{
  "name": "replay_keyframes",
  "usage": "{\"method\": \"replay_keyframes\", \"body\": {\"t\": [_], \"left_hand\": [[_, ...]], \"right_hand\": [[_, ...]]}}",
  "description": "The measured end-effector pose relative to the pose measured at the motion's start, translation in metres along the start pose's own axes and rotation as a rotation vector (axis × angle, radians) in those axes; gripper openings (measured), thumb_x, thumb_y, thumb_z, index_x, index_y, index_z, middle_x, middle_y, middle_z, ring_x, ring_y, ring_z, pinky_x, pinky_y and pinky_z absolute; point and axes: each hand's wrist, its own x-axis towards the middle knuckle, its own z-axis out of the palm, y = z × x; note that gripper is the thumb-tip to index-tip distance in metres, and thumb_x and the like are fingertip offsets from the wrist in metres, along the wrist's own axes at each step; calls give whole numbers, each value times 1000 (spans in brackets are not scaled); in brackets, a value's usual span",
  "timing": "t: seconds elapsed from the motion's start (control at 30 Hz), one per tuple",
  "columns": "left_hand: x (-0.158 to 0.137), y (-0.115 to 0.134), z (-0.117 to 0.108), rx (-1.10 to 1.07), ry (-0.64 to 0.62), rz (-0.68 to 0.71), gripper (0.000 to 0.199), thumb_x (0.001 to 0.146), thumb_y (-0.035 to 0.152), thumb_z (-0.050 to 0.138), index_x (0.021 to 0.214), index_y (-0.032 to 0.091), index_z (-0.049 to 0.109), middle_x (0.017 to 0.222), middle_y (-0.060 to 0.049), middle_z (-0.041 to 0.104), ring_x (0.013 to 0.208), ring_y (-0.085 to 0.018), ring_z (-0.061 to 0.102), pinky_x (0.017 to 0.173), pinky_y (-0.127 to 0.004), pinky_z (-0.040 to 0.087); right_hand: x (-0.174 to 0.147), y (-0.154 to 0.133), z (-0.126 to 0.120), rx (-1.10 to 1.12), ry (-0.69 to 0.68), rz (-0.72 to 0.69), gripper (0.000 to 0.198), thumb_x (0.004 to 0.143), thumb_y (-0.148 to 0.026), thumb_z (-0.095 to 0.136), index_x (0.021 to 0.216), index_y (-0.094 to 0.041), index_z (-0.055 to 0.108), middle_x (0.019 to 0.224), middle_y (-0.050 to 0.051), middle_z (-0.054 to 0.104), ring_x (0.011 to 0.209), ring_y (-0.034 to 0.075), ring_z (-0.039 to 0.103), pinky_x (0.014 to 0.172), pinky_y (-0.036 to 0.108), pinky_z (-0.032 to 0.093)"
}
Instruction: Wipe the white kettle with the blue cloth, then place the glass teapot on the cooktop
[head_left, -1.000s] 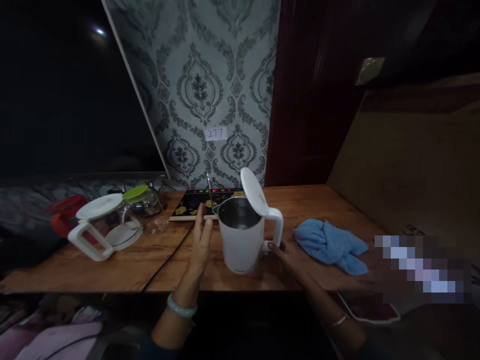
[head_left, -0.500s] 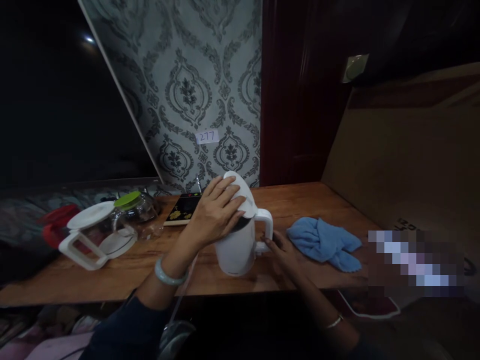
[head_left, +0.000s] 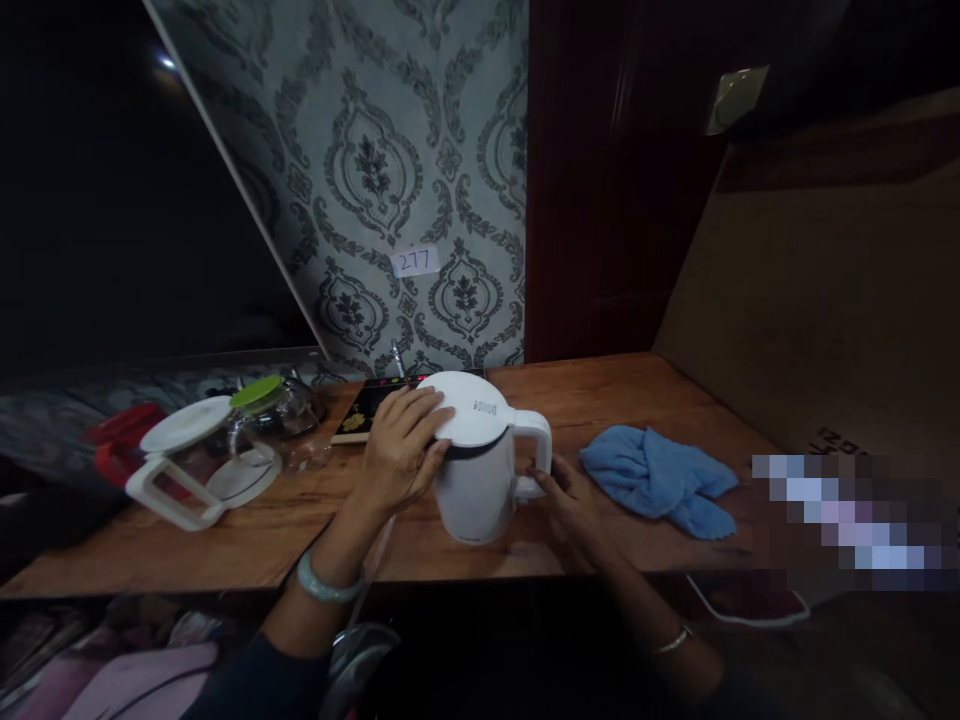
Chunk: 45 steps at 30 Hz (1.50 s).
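Observation:
A white electric kettle (head_left: 474, 505) stands upright on the wooden tabletop, its handle pointing right. Its hinged white lid (head_left: 469, 405) lies low over the mouth, with a dark gap along the near rim. My left hand (head_left: 401, 445) grips the lid's left edge, fingers on top and thumb at the rim. At the lower part of the handle is my right hand (head_left: 566, 497), closed around it; some of its fingers are hidden.
A blue cloth (head_left: 660, 480) lies right of the kettle, beside a large cardboard box (head_left: 810, 300). Behind is a black induction cooker (head_left: 367, 405). To the left stand a glass jug with white lid (head_left: 187, 425), a green-lidded glass pot (head_left: 256, 392) and a red item (head_left: 124, 435).
The kettle lid has swung down from steeply tilted to nearly flat, and my left hand has shifted left and lower with it. My right hand stays on the handle.

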Motion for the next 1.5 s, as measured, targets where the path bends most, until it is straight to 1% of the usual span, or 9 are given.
{"method": "replay_keyframes", "body": {"t": [0.2,0.37,0.57,0.77,0.9,1.0,1.13,1.27,1.5], "left_hand": [[-8,3,8,-28,47,-67,30,96,29,48,118,19,65,123,-14,69,123,-27,59,110,-52,39],[-15,4,14,-66,79,-99,30,97,30,45,117,20,66,121,-13,69,122,-26,60,109,-51,40],[-22,6,20,-77,116,-115,30,97,28,45,118,20,65,122,-13,69,121,-25,60,109,-51,40],[-28,7,22,-84,87,-165,31,97,31,45,119,21,65,124,-13,69,122,-25,60,110,-51,40],[-30,8,24,-91,104,-159,31,98,30,45,121,21,64,126,-13,68,123,-25,59,110,-51,40],[-31,9,26,-82,117,-149,30,98,28,45,121,20,63,125,-14,68,123,-25,59,110,-51,39],[-35,10,28,-83,97,-166,31,99,30,44,121,20,64,125,-13,68,122,-25,60,110,-51,40],[-39,12,28,-114,93,-180,35,99,31,43,126,20,62,131,-14,65,126,-25,57,110,-50,40],[-43,15,31,-116,85,-213,35,99,30,43,128,20,60,134,-14,63,130,-26,55,112,-51,38]], "right_hand": [[1,1,-1,-13,7,-5,49,73,-61,74,98,-19,72,94,8,76,89,29,68,78,38,54],[1,-1,-1,-15,16,14,52,71,-63,74,97,-18,72,92,9,76,84,28,68,73,37,54],[0,-5,0,-20,14,14,51,71,-63,75,94,-18,73,92,9,76,87,28,68,75,37,53],[-2,-5,1,-6,18,26,49,72,-63,73,94,-19,73,92,9,75,86,28,68,74,37,53],[-1,-1,-1,-15,19,18,49,71,-61,74,96,-19,73,94,9,76,88,28,68,78,38,53],[0,0,-2,-20,22,8,50,71,-62,75,96,-19,73,94,9,76,88,28,68,77,38,53],[0,-2,-1,-30,9,11,50,72,-64,73,96,-19,74,93,9,76,87,28,69,76,38,53],[-1,-3,-1,-28,27,12,53,70,-65,74,95,-19,73,94,10,76,87,29,68,77,39,53],[-3,-2,-1,-34,23,3,48,74,-61,73,97,-19,73,97,10,76,92,30,68,81,40,53]]}}
